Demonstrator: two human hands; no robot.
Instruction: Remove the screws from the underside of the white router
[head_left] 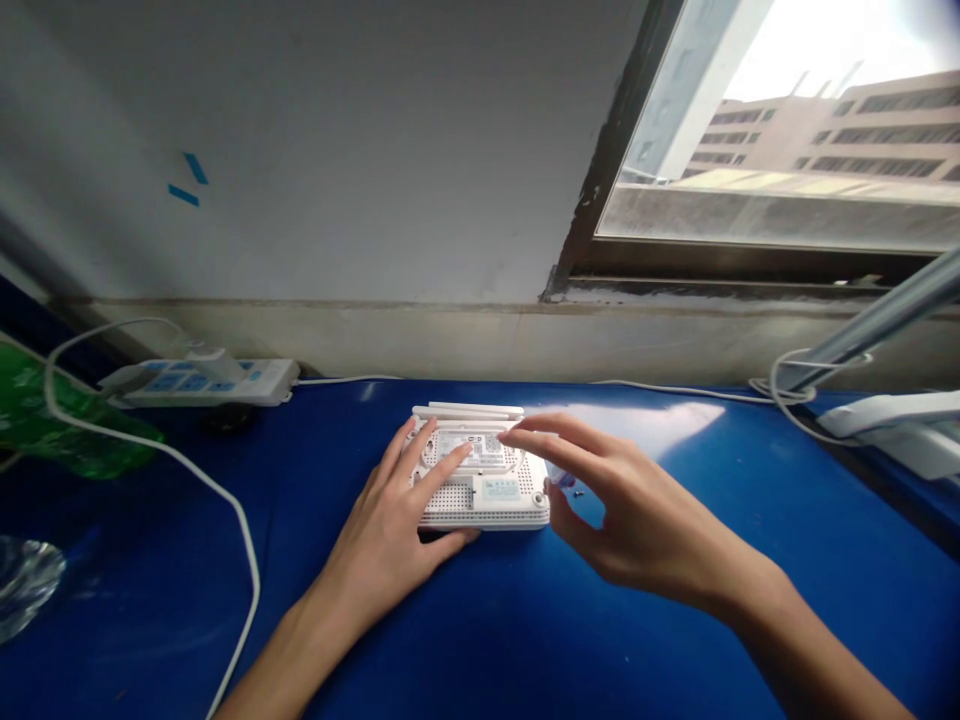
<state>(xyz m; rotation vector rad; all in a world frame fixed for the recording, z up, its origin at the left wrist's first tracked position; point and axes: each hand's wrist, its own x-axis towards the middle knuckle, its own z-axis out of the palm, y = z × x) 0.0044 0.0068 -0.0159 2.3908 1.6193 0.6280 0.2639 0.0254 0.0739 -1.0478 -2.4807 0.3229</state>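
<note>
A white router [508,514] lies underside up on the blue table, with its vent holes and printed label showing. My left hand [390,510] rests over its left part, fingers spread on the underside and thumb along the front edge. My right hand [630,500] hovers at the router's right side. Its fingertips reach over the label, whether touching I cannot tell, and a gap separates them from the thumb near the front right corner. Beside that thumb, a small clear and purplish object [561,480] is partly hidden. A tiny dark screw [578,493] lies just right of it.
At the back left is a white power strip [262,382] with a plug in it. A white cable [244,530] loops down the left side, near a green bottle [90,425] and clear plastic [28,585]. A metal pole [862,325] stands at right.
</note>
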